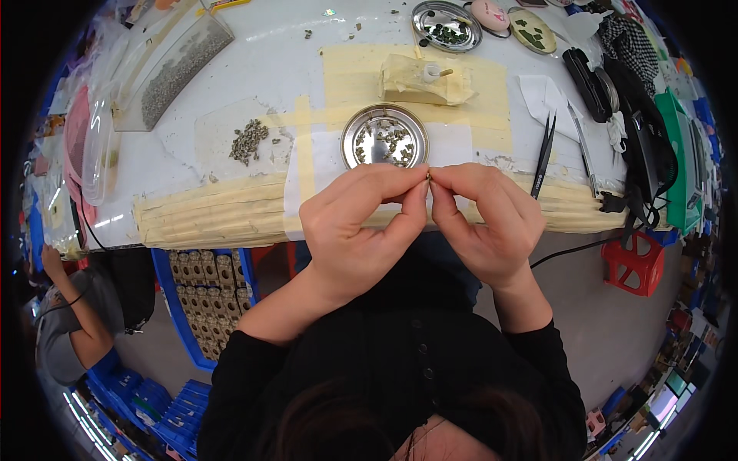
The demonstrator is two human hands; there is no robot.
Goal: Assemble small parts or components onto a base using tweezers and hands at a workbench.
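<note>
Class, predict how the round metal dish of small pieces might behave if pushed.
The round metal dish is shiny and metallic, so probably stiff. It looks wide and shallow, suggesting sliding over tipping. The small pieces lie loose inside, so may shift.

On the desk (277,61), the dish (347,140) stood near the front edge, with parts (394,135) inside it. Behind the dish was the block (400,81). To its left lay the pile (249,141), and the bin (134,96) stood farther toward the left edge. The tweezers (543,157) lay on the right. Over the front edge, the piece (428,177) was between the left hand (361,215) and the right hand (488,215).
</note>
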